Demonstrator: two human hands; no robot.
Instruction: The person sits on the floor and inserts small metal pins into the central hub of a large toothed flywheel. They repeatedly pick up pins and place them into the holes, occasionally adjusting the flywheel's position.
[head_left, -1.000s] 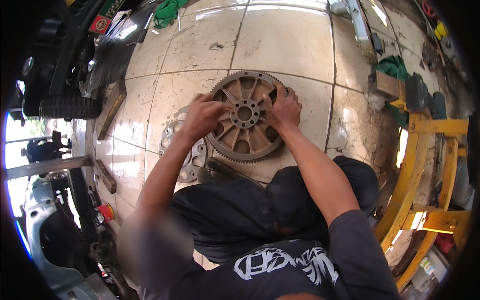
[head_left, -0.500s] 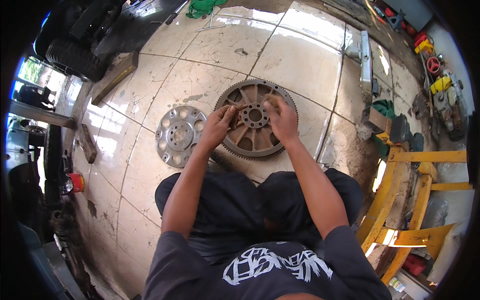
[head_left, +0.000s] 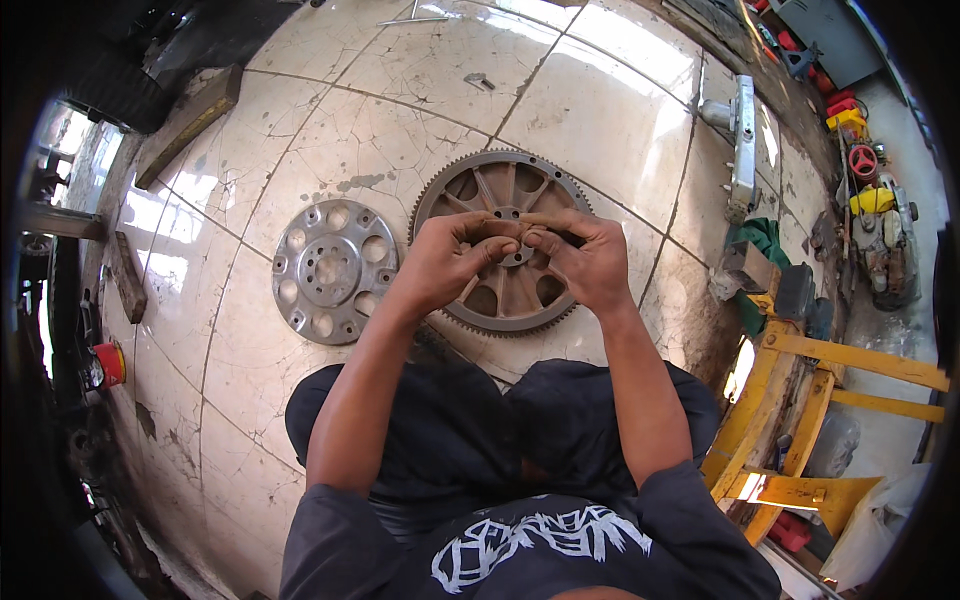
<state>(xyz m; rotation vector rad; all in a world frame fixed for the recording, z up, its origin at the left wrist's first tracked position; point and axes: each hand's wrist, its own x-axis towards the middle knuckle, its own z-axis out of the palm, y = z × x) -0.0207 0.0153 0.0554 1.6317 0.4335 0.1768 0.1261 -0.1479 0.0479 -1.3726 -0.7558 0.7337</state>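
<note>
A rusty brown flywheel (head_left: 479, 300) with a toothed rim lies flat on the floor in front of my knees. Above its hub my left hand (head_left: 455, 255) and my right hand (head_left: 590, 255) meet, thumbs and forefingers pinched almost tip to tip. Whatever is between the fingertips is too small or too covered to make out. My fingers hide part of the hub's bolt holes. To the left of the flywheel lies a silver metal disc (head_left: 334, 269) with large round holes and a ring of smaller ones at its centre.
A small metal piece (head_left: 479, 81) and a T-shaped bar (head_left: 412, 20) lie on the tiles beyond. Wooden blocks (head_left: 190, 125) and a red tin (head_left: 108, 364) are at the left. On the right stand a yellow frame (head_left: 800, 430), a long metal part (head_left: 742, 145) and various machine parts.
My hands have come together over the hub; before, they were apart, the right one blurred by motion. The view has shifted slightly, while the flywheel and disc stay on the floor.
</note>
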